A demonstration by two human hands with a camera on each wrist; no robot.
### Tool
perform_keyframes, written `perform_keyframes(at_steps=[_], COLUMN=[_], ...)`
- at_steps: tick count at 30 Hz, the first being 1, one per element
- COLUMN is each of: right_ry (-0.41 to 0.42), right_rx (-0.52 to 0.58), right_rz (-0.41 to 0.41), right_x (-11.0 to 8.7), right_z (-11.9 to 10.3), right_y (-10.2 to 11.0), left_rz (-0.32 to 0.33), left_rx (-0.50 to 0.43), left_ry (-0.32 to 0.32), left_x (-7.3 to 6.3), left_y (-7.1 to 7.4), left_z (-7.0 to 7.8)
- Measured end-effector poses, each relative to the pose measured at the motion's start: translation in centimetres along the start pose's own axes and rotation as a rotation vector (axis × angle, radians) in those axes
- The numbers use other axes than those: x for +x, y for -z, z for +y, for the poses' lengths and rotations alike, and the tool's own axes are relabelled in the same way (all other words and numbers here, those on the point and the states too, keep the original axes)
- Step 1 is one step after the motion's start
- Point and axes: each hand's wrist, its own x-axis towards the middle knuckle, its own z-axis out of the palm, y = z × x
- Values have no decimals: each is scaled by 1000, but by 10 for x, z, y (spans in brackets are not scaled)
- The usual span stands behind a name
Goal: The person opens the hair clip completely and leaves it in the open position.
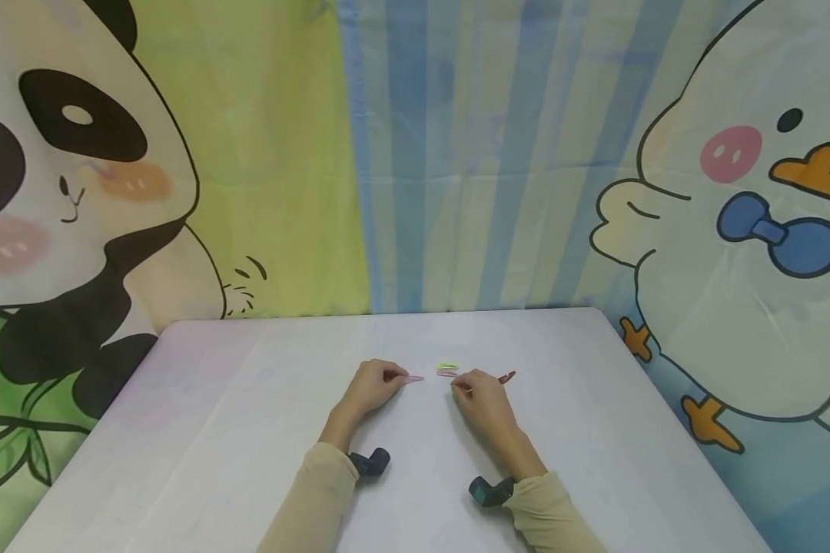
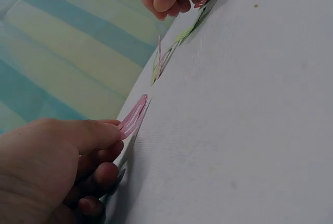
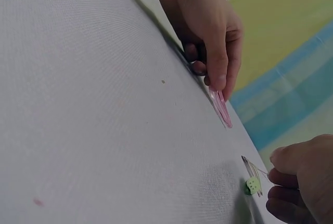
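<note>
My left hand point(image 1: 376, 384) pinches a pink snap hair clip point(image 2: 134, 117) by one end between thumb and index finger. Its narrow tip points right, low over the white table. Farther right, my right hand point(image 1: 484, 401) has loosely curled fingers and nothing showing between them. Its fingertips are right by a second pink clip point(image 1: 446, 373), whose thin prong sticks up in the left wrist view. A green clip point(image 1: 447, 365) lies just behind that one; its light green ornament point(image 3: 253, 185) shows in the right wrist view. Partly behind the right hand lies a red clip point(image 1: 508, 377).
The white table point(image 1: 249, 430) ends in front of a curtain point(image 1: 449, 153) printed with stripes and cartoon animals. Small dark cameras point(image 1: 371, 462) are strapped at both wrists.
</note>
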Motion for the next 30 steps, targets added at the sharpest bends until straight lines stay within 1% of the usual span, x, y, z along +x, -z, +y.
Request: perform_keyframes(at_steps=[2, 6, 9, 15, 17, 22, 24, 30], right_ry=[0, 12, 40, 95, 103, 126, 134, 111], right_rx=[-4, -1, -1, 33, 38, 23, 32, 90], right_rz=[-13, -26, -24, -11, -19, -30, -21, 10], right_x=[0, 0, 0, 1, 1, 1, 1, -1], right_z=[-1, -2, -2, -2, -3, -4, -4, -7], right_y=[0, -1, -2, -3, -3, -4, -5, -5], left_rz=[-13, -41, -60, -91, -93, -80, -79, -90], left_rx=[-19, -50, -56, -114, -123, -105, -108, -134], left_ry=[3, -20, -36, -22, -41, -97, -101, -120], left_x=[0, 0, 1, 1, 0, 0, 1, 0], left_y=[0, 0, -2, -3, -4, -6, -7, -10], left_z=[1, 0, -1, 4, 7, 12, 13, 16])
